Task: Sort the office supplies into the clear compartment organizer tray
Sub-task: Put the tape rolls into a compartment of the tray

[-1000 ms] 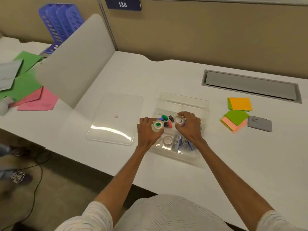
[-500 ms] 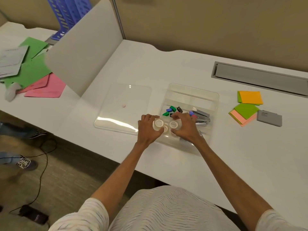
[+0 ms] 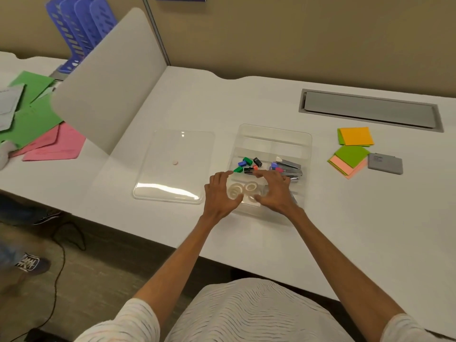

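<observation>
The clear organizer tray (image 3: 274, 130) stands in the middle of the white desk. Two clear tape rolls (image 3: 235, 190) lie flat in its near-left compartment, and a third roll (image 3: 252, 200) shows beneath them. My left hand (image 3: 218, 193) and my right hand (image 3: 275, 191) flank the rolls with fingers spread and relaxed, holding nothing. Coloured binder clips (image 3: 246, 164) fill the compartment behind the rolls. Small staplers (image 3: 287, 167) lie in the compartment to the right, partly hidden by my right hand.
The tray's clear lid (image 3: 172, 166) lies to the left with a small pink dot on it. Sticky note pads (image 3: 355, 136) (image 3: 349, 159) and a grey flat case (image 3: 385, 163) sit to the right. A white divider panel (image 3: 108, 77) and coloured papers (image 3: 37, 114) are at the left.
Each hand held a tape roll above the tray, lowered it into the near-left compartment, then let go. Both hands have opened beside the rolls.
</observation>
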